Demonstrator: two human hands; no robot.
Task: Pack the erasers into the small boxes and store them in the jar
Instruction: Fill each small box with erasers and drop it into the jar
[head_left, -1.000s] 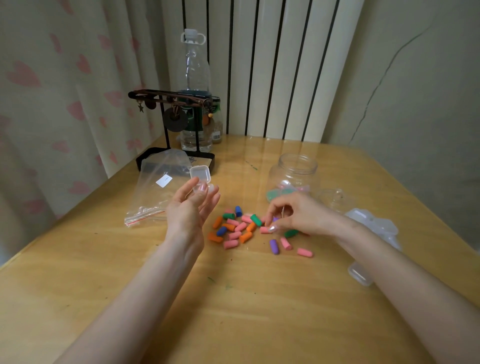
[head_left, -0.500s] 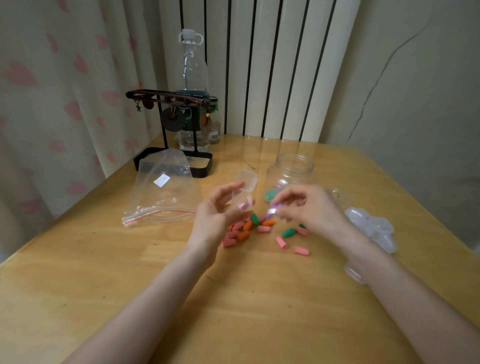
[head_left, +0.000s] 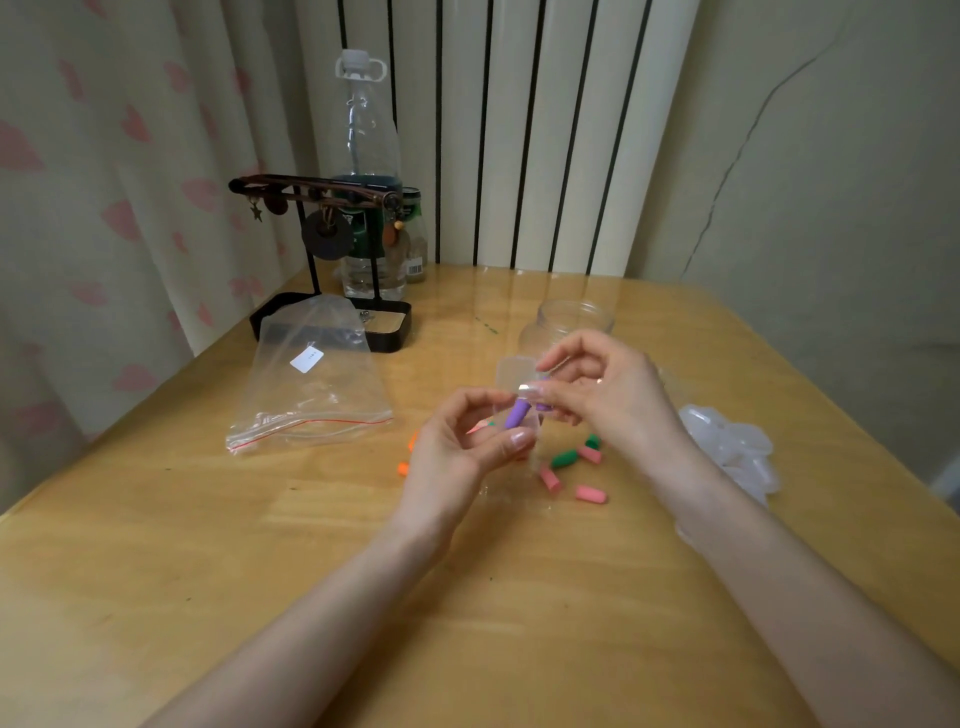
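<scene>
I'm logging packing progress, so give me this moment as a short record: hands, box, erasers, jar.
left hand: holds the small clear box, lid open
right hand: pinches a purple eraser at the box's opening
loose erasers: pink, green and orange, lying on the table
jar: upright behind the hands, no lid on; contents hidden
spare boxes: clear heap at the table's right side
zip bag: flat on the table, left of the hands

**Dim, soft room light**

I see even, muted light with a greenish cast and faint shadows. Pale glare lies at the far end of the table (head_left: 524, 291). The left hand (head_left: 457, 452) and right hand (head_left: 613, 395) look slightly soft; edges bow.
</scene>
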